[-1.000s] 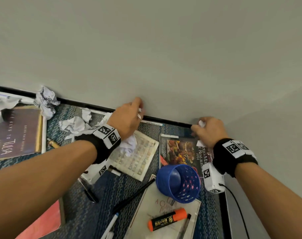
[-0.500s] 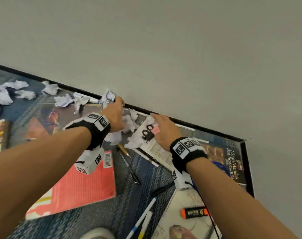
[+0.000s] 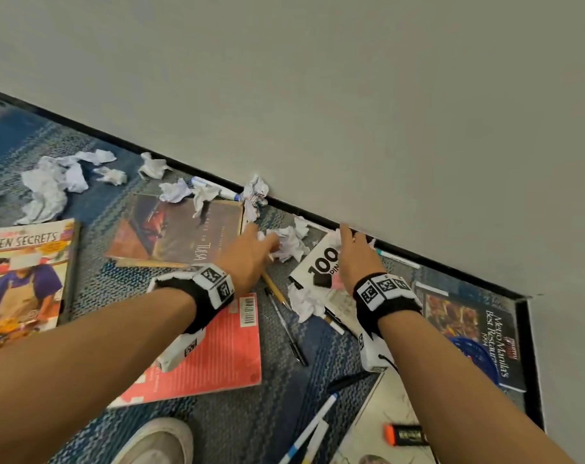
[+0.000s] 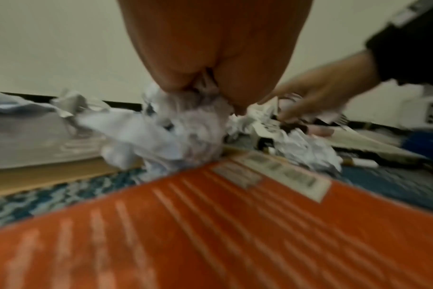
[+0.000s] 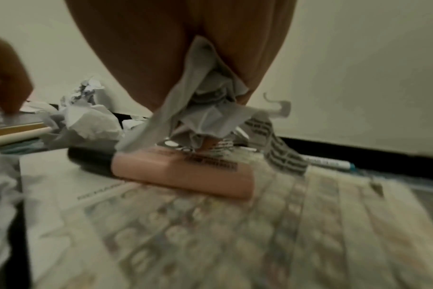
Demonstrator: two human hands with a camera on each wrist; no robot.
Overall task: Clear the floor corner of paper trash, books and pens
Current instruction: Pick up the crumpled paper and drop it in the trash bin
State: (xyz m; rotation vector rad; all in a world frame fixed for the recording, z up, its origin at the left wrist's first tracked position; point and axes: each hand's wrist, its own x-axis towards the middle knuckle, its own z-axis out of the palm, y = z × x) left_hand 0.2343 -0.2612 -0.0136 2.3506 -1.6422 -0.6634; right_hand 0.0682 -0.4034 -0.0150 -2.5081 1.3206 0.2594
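Nearest, a shoe [image 3: 157,440] and loose pens [image 3: 312,426] lie on the blue carpet [image 3: 224,420], with a red book [image 3: 217,356] under the left forearm. Further in, the left hand [image 3: 249,259] reaches over a yellow pencil [image 3: 275,289] to a crumpled paper ball [image 3: 289,244]; the left wrist view shows its fingers bunched on white paper [image 4: 185,125], a detail the head view hides. The right hand [image 3: 354,259] rests over a white booklet [image 3: 317,267] close to the floor's far edge. Only the right wrist view shows its grip pinching a grey wad [image 5: 210,109] just above a pink highlighter [image 5: 183,172] lying on that booklet. More paper balls [image 3: 53,182] and a brown book [image 3: 177,229] lie along the black baseboard [image 3: 451,272].

The paper is likely light and springy, so it should crush easily; gathering each ball whole in the palm looks safest. The books look stiff and heavier, better taken by an edge.
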